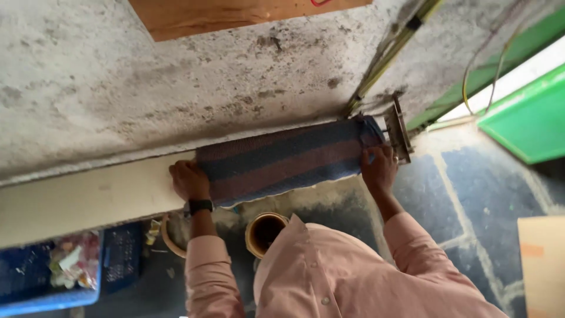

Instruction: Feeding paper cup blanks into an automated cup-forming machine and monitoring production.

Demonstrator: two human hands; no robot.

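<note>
A striped blue and dark red cloth [282, 162] lies wrapped over a long pale beam [88, 200] that runs along the foot of a rough grey wall. My left hand [188, 179] presses the cloth's left end against the beam, a black watch on that wrist. My right hand [379, 168] grips the cloth's right end, close to a metal bracket [400, 129] at the beam's end. Both arms wear pink sleeves.
Under the beam stands a brown roll of tape [265, 232]. A blue crate [65, 271] holds scraps at the lower left. A wooden board [235, 15] is fixed high on the wall. A green door frame [524, 118] is at right, a cardboard piece [541, 265] on the stone floor.
</note>
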